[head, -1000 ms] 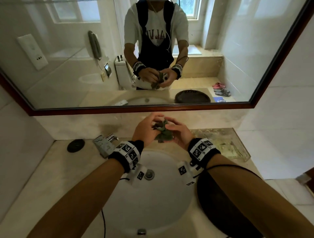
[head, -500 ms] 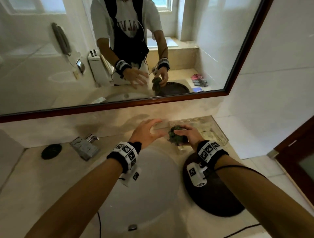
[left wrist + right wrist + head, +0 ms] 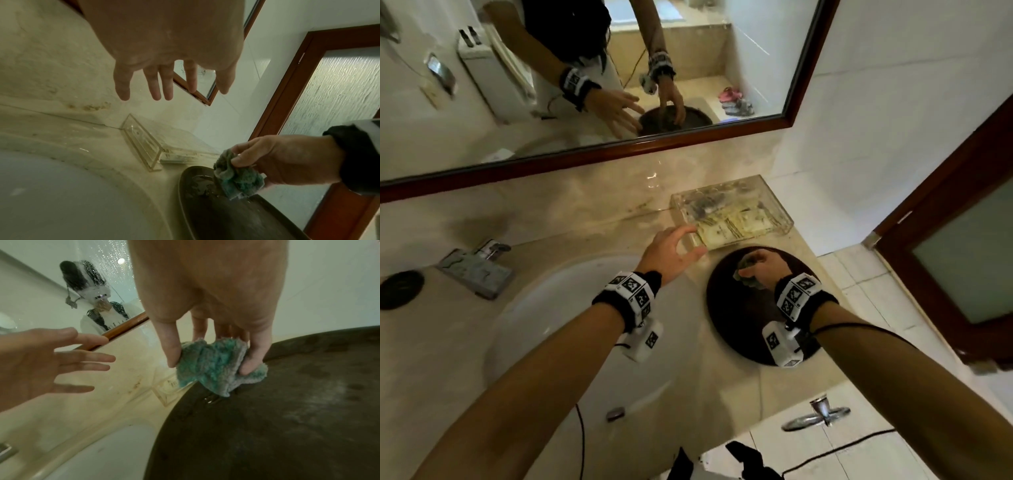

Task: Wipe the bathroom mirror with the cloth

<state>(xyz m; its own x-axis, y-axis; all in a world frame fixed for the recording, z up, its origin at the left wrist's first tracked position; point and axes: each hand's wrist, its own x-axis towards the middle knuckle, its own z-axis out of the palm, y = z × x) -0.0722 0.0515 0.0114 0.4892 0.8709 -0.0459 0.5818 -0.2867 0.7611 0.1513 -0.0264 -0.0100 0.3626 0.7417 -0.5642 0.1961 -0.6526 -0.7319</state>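
My right hand (image 3: 758, 265) (image 3: 207, 360) pinches a crumpled teal and grey cloth (image 3: 213, 368) (image 3: 238, 177) (image 3: 746, 270) between thumb and fingers, just above the far edge of a dark round tray (image 3: 743, 318) (image 3: 277, 418). My left hand (image 3: 674, 250) (image 3: 170, 87) hovers open with fingers spread over the counter between the basin and the tray, holding nothing. The wood-framed mirror (image 3: 722, 68) (image 3: 115, 272) hangs on the wall above the counter, with water drops on its glass in the right wrist view.
A white basin (image 3: 571, 329) is sunk in the beige counter, with a chrome tap (image 3: 476, 263) and a black round lid (image 3: 400, 287) to its left. A clear plastic box (image 3: 736, 212) of sachets stands against the wall. A brown door (image 3: 962, 246) is at right.
Both hands held the cloth over the basin; the left hand let go and spread open. The right hand carried the cloth rightwards and down to the dark tray. My view dropped towards the counter.
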